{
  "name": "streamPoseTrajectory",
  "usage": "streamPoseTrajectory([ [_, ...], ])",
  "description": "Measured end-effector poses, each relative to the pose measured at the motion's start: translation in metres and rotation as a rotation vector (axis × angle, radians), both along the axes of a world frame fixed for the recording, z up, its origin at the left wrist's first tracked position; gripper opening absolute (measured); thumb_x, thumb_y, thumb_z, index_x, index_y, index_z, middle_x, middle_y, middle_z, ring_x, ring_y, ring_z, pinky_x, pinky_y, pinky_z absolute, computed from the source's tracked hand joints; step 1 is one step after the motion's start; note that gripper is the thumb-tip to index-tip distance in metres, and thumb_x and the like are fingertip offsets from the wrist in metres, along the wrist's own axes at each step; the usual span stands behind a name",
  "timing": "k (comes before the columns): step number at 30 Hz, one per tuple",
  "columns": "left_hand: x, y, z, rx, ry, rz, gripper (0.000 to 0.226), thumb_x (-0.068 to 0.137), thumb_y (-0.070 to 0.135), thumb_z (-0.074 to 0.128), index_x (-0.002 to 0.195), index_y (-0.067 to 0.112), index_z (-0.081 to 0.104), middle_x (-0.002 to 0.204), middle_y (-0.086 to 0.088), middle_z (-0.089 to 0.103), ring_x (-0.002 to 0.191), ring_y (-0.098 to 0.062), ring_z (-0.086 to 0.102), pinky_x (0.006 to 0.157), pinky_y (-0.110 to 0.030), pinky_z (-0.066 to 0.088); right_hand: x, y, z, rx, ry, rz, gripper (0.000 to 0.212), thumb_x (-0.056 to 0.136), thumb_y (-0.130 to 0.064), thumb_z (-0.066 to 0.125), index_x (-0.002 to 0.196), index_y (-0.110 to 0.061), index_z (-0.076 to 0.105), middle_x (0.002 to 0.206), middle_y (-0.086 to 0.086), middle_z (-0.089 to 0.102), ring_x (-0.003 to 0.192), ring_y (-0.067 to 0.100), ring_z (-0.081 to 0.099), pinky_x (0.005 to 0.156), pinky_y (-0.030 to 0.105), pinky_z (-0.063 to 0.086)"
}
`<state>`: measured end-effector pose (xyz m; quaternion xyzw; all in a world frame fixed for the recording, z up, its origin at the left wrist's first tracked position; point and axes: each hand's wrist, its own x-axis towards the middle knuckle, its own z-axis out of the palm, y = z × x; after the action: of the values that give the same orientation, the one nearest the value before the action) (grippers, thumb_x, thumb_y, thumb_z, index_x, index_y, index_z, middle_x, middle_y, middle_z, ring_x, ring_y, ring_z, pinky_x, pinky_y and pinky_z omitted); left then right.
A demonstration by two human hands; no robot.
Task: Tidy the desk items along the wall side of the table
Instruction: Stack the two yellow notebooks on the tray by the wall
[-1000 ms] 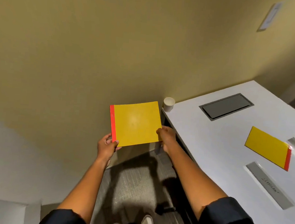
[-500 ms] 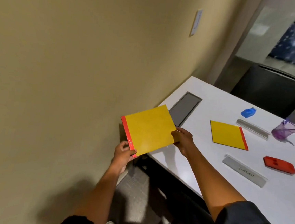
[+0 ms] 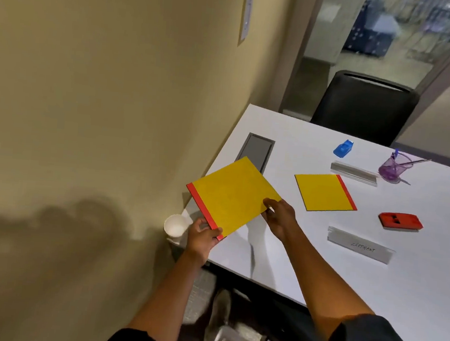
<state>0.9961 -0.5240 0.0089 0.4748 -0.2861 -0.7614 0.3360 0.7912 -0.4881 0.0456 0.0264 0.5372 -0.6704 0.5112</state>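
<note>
Both hands hold a yellow notebook (image 3: 234, 195) with a red spine just above the white table's (image 3: 305, 264) near left corner, by the wall. My left hand (image 3: 202, 237) grips its red-spine corner; my right hand (image 3: 279, 216) pinches the opposite edge. A second yellow notebook (image 3: 324, 192) lies flat mid-table. A white paper cup (image 3: 174, 225) stands at the table corner beside my left hand. Farther out lie a red stapler (image 3: 400, 220), a name plate (image 3: 360, 248), a clear holder (image 3: 354, 173), a blue object (image 3: 343, 148) and a purple pen cup (image 3: 394, 166).
A grey cable hatch (image 3: 255, 151) is set into the table along the wall side. A black chair (image 3: 362, 111) stands at the far end. The beige wall (image 3: 101, 105) runs along the left. My shoe (image 3: 219, 314) shows on the floor below.
The view has swung right and forward over the table. The held notebook has moved from beside the table to over its near left corner, tilted, still in both hands.
</note>
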Motion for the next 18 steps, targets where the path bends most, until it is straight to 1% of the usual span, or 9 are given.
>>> streamPoseTrajectory([
  [1,-0.008,-0.008,-0.003,-0.003,-0.009,-0.009,0.032,0.081,-0.023,0.056,0.094,0.005,0.056,0.092,-0.015,0.066,0.086,-0.028,0.063,0.066,-0.034,0.056,-0.006,-0.009,-0.004,0.005,-0.008,-0.001,0.035,0.090,0.012,0.053,0.123,0.000,0.057,0.124,0.023,0.061,0.098,0.033,0.063,0.069,0.035,0.060],
  [4,-0.032,-0.034,-0.010,-0.014,-0.040,-0.039,0.029,0.082,-0.020,0.057,0.094,0.007,0.056,0.090,-0.014,0.066,0.081,-0.027,0.063,0.062,-0.030,0.057,-0.024,-0.041,-0.018,0.029,0.000,0.032,0.046,0.091,0.012,0.051,0.134,-0.003,0.052,0.130,0.022,0.060,0.107,0.035,0.061,0.085,0.041,0.056],
  [5,-0.041,-0.044,-0.013,0.006,-0.045,-0.032,0.030,0.082,-0.021,0.056,0.091,0.008,0.054,0.088,-0.013,0.064,0.078,-0.026,0.061,0.061,-0.029,0.057,-0.031,-0.052,-0.021,0.041,0.010,0.047,0.049,0.090,0.013,0.051,0.136,-0.005,0.051,0.130,0.022,0.060,0.106,0.035,0.061,0.087,0.041,0.055],
  [10,-0.087,-0.092,-0.029,0.085,-0.063,0.016,0.033,0.081,-0.025,0.053,0.088,0.007,0.051,0.085,-0.015,0.061,0.074,-0.027,0.059,0.055,-0.028,0.057,-0.068,-0.110,-0.040,0.082,0.078,0.093,0.054,0.088,0.016,0.049,0.137,-0.006,0.046,0.132,0.023,0.057,0.095,0.030,0.062,0.072,0.034,0.053],
  [11,-0.096,-0.100,-0.034,0.106,-0.063,0.020,0.033,0.081,-0.025,0.053,0.091,0.006,0.052,0.088,-0.015,0.062,0.077,-0.028,0.059,0.059,-0.030,0.058,-0.075,-0.120,-0.045,0.093,0.110,0.108,0.052,0.088,0.017,0.048,0.135,-0.005,0.046,0.132,0.027,0.056,0.095,0.032,0.062,0.069,0.034,0.052],
  [12,-0.106,-0.108,-0.039,0.132,-0.052,0.025,0.032,0.081,-0.025,0.053,0.095,0.005,0.052,0.091,-0.016,0.063,0.080,-0.030,0.060,0.065,-0.035,0.058,-0.082,-0.129,-0.051,0.112,0.135,0.123,0.058,0.087,0.019,0.048,0.140,-0.004,0.041,0.132,0.030,0.054,0.097,0.035,0.060,0.067,0.033,0.052],
  [14,-0.124,-0.120,-0.047,0.174,-0.038,0.043,0.032,0.081,-0.025,0.054,0.096,0.004,0.054,0.094,-0.016,0.064,0.082,-0.033,0.059,0.072,-0.042,0.056,-0.094,-0.145,-0.061,0.148,0.154,0.164,0.069,0.087,0.021,0.047,0.146,-0.010,0.030,0.124,0.027,0.057,0.094,0.033,0.061,0.060,0.030,0.053],
  [16,-0.140,-0.130,-0.055,0.208,-0.056,0.074,0.031,0.080,-0.023,0.057,0.098,0.003,0.055,0.092,-0.015,0.063,0.081,-0.033,0.059,0.070,-0.040,0.054,-0.107,-0.161,-0.069,0.173,0.161,0.223,0.077,0.086,0.023,0.046,0.149,-0.016,0.024,0.102,0.018,0.061,0.078,0.024,0.060,0.049,0.025,0.053],
  [18,-0.152,-0.138,-0.060,0.237,-0.096,0.101,0.038,0.079,-0.018,0.064,0.111,0.000,0.055,0.099,-0.016,0.064,0.091,-0.040,0.061,0.067,-0.037,0.056,-0.115,-0.174,-0.075,0.210,0.187,0.271,0.084,0.085,0.024,0.048,0.151,-0.021,0.022,0.086,0.012,0.059,0.068,0.019,0.056,0.044,0.022,0.050],
])
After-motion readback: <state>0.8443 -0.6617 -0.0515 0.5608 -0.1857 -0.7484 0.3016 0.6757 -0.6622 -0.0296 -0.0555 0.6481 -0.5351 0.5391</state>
